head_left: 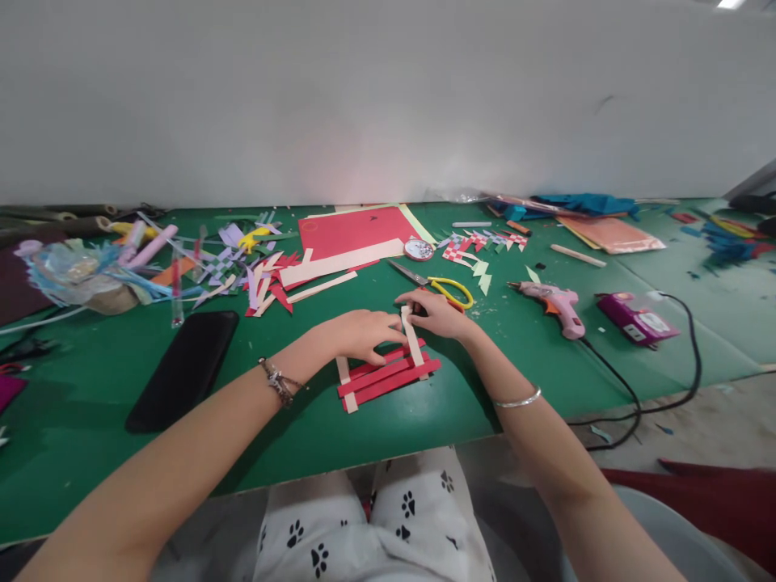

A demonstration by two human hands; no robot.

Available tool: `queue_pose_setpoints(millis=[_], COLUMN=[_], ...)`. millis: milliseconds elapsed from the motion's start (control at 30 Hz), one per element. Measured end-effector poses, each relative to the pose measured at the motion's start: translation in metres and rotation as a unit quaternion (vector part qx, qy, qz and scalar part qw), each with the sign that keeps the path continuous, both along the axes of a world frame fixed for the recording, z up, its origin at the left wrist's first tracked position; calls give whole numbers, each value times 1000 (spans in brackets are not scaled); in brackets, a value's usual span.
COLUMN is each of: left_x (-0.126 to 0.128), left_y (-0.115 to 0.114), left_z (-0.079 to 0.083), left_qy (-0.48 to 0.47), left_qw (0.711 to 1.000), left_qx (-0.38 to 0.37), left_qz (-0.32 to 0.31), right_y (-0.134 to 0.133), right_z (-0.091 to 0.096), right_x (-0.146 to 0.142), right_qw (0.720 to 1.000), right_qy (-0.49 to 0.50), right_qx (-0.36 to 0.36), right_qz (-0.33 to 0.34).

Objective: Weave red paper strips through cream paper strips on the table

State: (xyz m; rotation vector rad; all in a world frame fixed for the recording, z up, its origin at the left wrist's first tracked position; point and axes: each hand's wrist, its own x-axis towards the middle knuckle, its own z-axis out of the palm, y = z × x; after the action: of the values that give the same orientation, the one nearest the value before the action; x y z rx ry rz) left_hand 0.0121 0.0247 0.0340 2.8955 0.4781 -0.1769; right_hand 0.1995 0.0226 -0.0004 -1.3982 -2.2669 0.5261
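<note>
In front of me lies a small weave of red paper strips crossed by a cream strip at the left and another cream strip at the right. My left hand rests over the far side of the weave, thumb and fingers apart, covering part of it. At the top end of the right cream strip, my right hand has its fingers closed round the paper. Just beyond that hand lie yellow-handled scissors, their blades pointing away to the left.
A black phone lies left of my arm. Loose paper strips, red card sheets and a round printed disc spread behind. To the right are a pink glue gun, a purple box and black cables.
</note>
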Motion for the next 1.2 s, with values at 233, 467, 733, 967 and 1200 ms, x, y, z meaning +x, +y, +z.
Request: queue_pose_setpoints(millis=[233,467,733,967,1200], left_x=[-1,-4,-7,-12,-18], left_y=[0,-8,-6,-12,-16], left_z=[-1,-3,-11,-17,-27], left_qy=[3,-12,-47,-92,-183], left_qw=[1000,999,999,991,969], left_qx=[7,38,-11,-93,-156], left_qz=[-10,-23,-24,24,63], right_y=[0,0,0,0,4], right_z=[0,1,0,1,4], right_x=[1,1,2,1,-2], right_qw=[1000,1000,1000,1000,993], right_qy=[-2,2,7,12,74], right_qx=[-10,-20,-16,-21,-91], right_qz=[6,6,11,-2,-27])
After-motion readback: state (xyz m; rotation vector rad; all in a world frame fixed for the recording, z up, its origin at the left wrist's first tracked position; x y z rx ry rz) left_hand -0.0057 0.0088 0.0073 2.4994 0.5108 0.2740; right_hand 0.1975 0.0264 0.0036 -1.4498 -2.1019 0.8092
